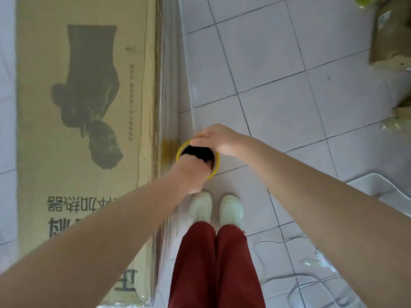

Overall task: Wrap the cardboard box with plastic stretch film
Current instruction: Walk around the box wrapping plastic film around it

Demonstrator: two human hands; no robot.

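A tall cardboard box (86,130) with dark printing stands on the left; clear stretch film (166,85) covers its near side in shiny vertical folds. Seen from above, the stretch film roll (214,167) shows a yellow-rimmed tube end close to the box's side. My left hand (191,172) reaches down into the tube's core, its fingers hidden inside. My right hand (216,138) grips the roll's top rim from the far side. A sheet of film runs from the roll along the box.
White floor tiles (289,85) spread to the right. My white shoes (215,207) and red trousers are just below the roll. Brown parcels (389,41) lie at top right, a white plastic object (378,187) at right, cables and film scraps (311,274) at bottom right.
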